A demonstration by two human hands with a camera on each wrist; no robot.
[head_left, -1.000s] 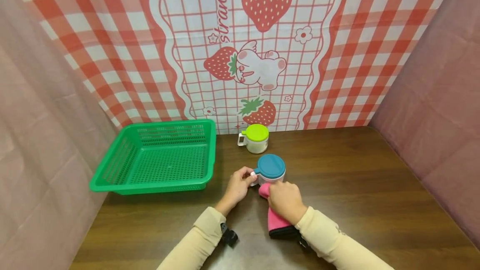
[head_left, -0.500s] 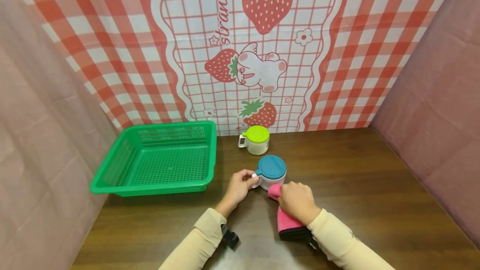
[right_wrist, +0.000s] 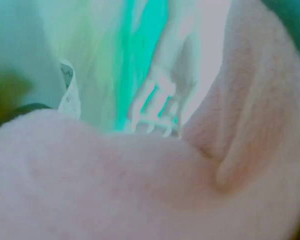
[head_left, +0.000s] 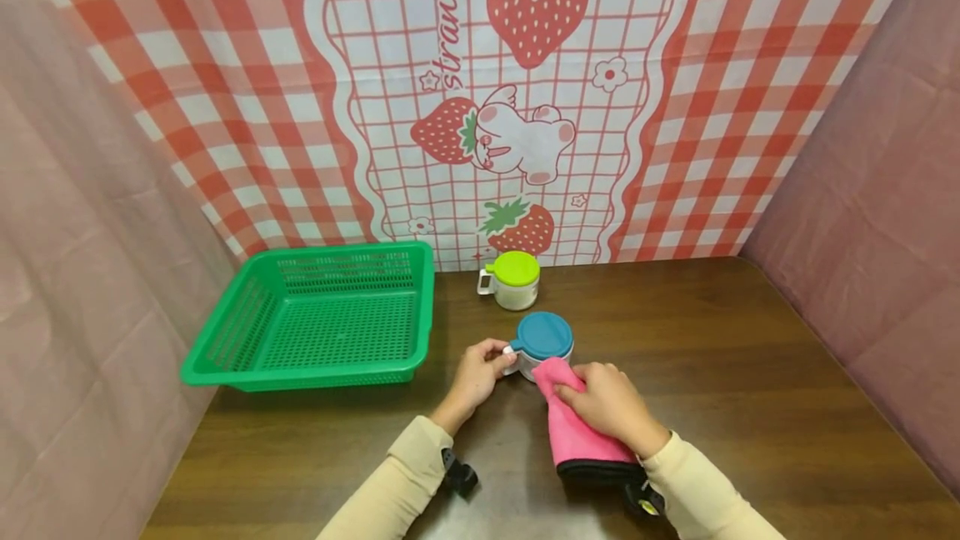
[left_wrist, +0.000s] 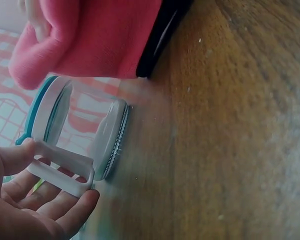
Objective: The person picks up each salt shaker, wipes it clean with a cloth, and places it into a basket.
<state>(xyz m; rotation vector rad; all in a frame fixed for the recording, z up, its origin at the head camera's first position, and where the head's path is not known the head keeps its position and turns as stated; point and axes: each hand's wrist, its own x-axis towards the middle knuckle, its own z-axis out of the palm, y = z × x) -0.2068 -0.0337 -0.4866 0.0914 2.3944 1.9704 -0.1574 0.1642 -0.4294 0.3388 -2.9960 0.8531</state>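
A clear seasoning jar [left_wrist: 85,112] with a blue lid [head_left: 544,335] and a white handle [left_wrist: 65,172] stands on the table. My left hand [head_left: 476,375] pinches that handle between thumb and fingers, from the jar's left side. A pink cloth [head_left: 579,432] with a black edge is in my right hand [head_left: 617,403], the thumb lying over it. The upper end of the cloth overlaps the near side of the jar in the head view. In the left wrist view the cloth hangs right beside the jar. The right wrist view is washed out and blurred.
Behind the blue-lidded jar stands a similar jar with a green lid [head_left: 516,280], its handle to the left. A green plastic basket [head_left: 315,377] sits at the left of the wooden table [head_left: 750,407]. A strawberry-print curtain [head_left: 645,148] closes off the back.
My right hand has shifted to the right and turned, its grip on the cloth loosening from a fist, so more of the cloth shows. The left hand has stayed at the handle.
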